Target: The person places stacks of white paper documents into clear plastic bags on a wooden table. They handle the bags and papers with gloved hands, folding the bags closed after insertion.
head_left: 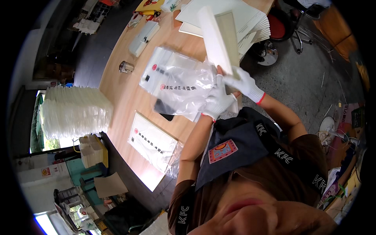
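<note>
A folded sheaf of white and greyish paper (215,41) stands tilted up from the near right table edge, its lower end between my gloved hands. My left hand (218,100), in a white knit glove with bare fingertips showing, closes on the sheaf's lower left side, beside a clear plastic bag (182,84). From the right, my right hand (244,84), also white-gloved, grips the sheaf's lower part; some of its fingers are hidden. Red printing marks the bag, which lies on a pile of similar bags (158,58). A dark phone-like object (163,109) is partly covered by it.
Fanned large sheets (250,19) lie at the table's far right. A filled printed bag (152,141) rests near left, and a tall stack of bagged paper (74,113) stands beyond the left edge. A glass jar (126,67) and pale case (144,38) occupy the table (117,94).
</note>
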A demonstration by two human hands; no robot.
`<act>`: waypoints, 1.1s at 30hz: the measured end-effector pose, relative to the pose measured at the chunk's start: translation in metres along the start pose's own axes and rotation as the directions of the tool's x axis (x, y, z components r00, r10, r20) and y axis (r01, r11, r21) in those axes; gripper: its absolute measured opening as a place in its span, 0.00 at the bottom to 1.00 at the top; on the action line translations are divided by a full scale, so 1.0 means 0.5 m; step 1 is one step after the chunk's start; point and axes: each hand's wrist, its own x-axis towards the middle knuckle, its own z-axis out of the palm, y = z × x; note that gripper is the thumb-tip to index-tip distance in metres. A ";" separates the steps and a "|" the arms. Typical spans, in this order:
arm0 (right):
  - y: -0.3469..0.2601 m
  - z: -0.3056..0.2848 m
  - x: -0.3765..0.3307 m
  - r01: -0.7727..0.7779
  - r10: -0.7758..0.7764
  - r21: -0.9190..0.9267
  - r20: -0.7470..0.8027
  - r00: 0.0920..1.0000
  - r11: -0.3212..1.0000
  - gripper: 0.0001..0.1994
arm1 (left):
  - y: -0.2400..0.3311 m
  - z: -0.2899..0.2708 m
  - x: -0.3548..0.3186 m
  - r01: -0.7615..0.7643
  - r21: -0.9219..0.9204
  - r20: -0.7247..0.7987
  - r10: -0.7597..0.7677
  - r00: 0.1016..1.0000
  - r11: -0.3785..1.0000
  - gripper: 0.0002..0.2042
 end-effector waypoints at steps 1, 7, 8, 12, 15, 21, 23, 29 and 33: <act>0.008 0.000 0.001 0.060 -0.060 -0.018 -0.034 0.998 0.998 0.22 | -0.006 0.011 0.002 -0.029 0.002 -0.017 0.029 0.999 1.000 0.47; -0.063 -0.132 -0.009 0.448 -0.351 -0.538 0.278 0.894 0.714 0.11 | -0.094 -0.191 0.000 0.107 -0.859 -0.050 -0.290 0.956 0.501 0.27; -0.083 -0.136 -0.019 0.525 -0.424 -0.536 0.310 0.851 0.661 0.10 | -0.102 -0.234 -0.004 0.060 -0.874 -0.120 -0.334 0.935 0.482 0.24; -0.099 -0.110 -0.003 0.709 -0.423 -0.560 0.568 0.705 0.429 0.08 | -0.091 -0.357 -0.050 0.029 -0.805 -0.130 -0.225 0.966 0.592 0.24; -0.087 -0.049 0.009 0.750 -0.209 -0.628 0.721 0.661 0.206 0.10 | -0.038 -0.276 -0.076 0.118 -0.466 0.054 -0.105 0.993 0.877 0.25; 0.024 -0.046 0.044 -0.179 0.012 0.141 0.752 0.659 0.974 0.10 | -0.069 -0.039 -0.250 0.084 -0.252 -0.327 -0.166 0.930 0.964 0.13; -0.030 -0.022 0.028 -0.568 0.147 0.331 0.757 0.637 0.753 0.12 | -0.109 -0.041 -0.257 -0.286 0.043 -0.436 0.276 0.857 0.957 0.12; 0.060 0.187 0.095 0.359 -0.375 0.134 0.505 0.778 0.924 0.12 | 0.037 -0.111 -0.054 -0.167 0.035 -0.135 0.170 0.976 0.985 0.15; -0.063 0.186 0.033 0.577 -0.498 -0.659 0.336 0.799 0.482 0.15 | -0.016 -0.067 -0.045 -0.045 -0.023 -0.305 0.036 0.952 0.999 0.15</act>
